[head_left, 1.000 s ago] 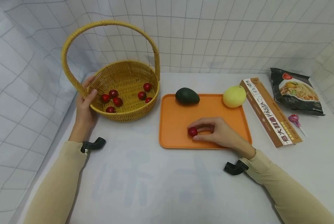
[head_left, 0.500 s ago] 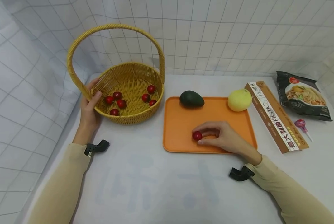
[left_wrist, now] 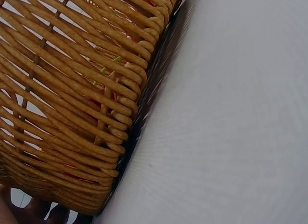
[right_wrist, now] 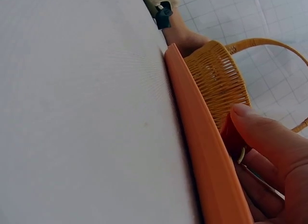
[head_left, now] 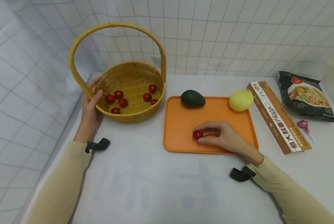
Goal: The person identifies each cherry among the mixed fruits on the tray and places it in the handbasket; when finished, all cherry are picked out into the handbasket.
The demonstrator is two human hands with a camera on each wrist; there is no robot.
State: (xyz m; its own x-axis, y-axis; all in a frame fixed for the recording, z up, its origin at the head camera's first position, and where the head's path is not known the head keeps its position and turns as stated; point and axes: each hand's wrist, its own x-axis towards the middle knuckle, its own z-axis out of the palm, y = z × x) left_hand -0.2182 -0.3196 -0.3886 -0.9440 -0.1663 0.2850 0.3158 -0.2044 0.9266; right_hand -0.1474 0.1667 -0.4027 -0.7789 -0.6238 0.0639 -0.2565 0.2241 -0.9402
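Note:
My left hand [head_left: 90,104] holds the left side of a yellow wicker basket [head_left: 133,117], its thumb over the rim and the other fingers behind the wall. Several red cherries [head_left: 123,102] lie on the basket floor in two loose groups. In the right wrist view, a red cherry [right_wrist: 232,137] with a short stem sits between the thumb and fingers of my right hand [right_wrist: 274,147]. From the head view, that pinch is low over the front half of an orange tray [head_left: 178,124]. A dark green avocado [head_left: 193,98] and a yellow round fruit [head_left: 241,100] rest at the tray's back edge.
Right of the tray lies a long brown pasta box [head_left: 279,118], slanted. Beyond it are a black noodle packet [head_left: 307,95] and a pink lollipop [head_left: 303,124]. The basket's tall handle [head_left: 117,25] arches above it. White grid cloth [head_left: 200,40] rises behind the table.
The head view has shifted a little, so everything appears slightly right and lower than a second ago. Both hands keep their places on the basket and the cherry.

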